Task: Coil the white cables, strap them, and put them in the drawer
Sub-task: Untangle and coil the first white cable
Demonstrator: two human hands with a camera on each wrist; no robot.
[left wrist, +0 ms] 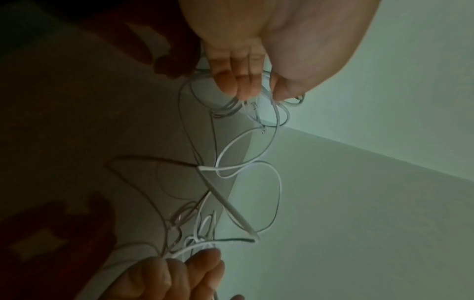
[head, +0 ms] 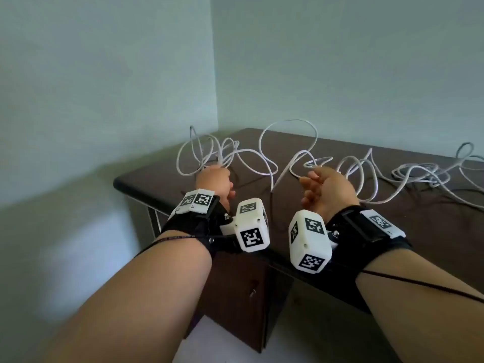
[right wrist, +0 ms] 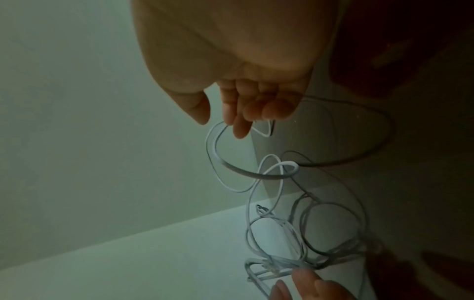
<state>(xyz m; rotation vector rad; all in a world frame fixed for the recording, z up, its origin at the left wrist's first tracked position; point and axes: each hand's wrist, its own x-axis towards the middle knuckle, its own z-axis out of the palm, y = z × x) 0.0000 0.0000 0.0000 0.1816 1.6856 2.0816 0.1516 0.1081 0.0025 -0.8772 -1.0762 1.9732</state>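
A long white cable (head: 284,171) lies in loose tangled loops across the dark brown table (head: 392,231). My left hand (head: 213,179) grips a bunch of its loops near the table's left end; in the left wrist view the fingertips (left wrist: 243,87) pinch several strands together. My right hand (head: 324,184) is held about a forearm's width to the right, fingers curled around a single strand of the cable (right wrist: 238,172). That strand runs under the right fingers (right wrist: 241,121), with the thumb a little apart. Under the table is a brown drawer unit (head: 251,292), closed.
A second heap of white cable (head: 424,174) lies on the table's right part. Pale green walls meet in a corner just behind the table's left end. The table's front edge runs below my wrists. No strap is visible.
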